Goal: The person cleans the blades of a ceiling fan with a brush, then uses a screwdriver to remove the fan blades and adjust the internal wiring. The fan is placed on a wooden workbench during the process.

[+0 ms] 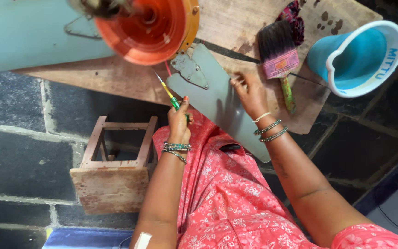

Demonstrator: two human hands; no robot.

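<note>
My left hand (179,122) is closed around a screwdriver with a green and yellow handle (170,94). Its tip points up toward the metal bracket (190,69) that joins a grey fan blade (217,103) to the orange fan motor hub (150,27). My right hand (249,94) rests flat on that blade, fingers spread and pressing on it. The blade lies across my lap and a wooden board (116,78). Another pale grey-blue blade (24,34) stretches off to the upper left.
A wide paintbrush with a pink ferrule (278,62) lies on the board right of my right hand, beside a dark red cloth (293,18). A blue plastic bucket (360,57) stands at the top right. A small wooden stool (114,170) stands on the stone-tile floor at the left.
</note>
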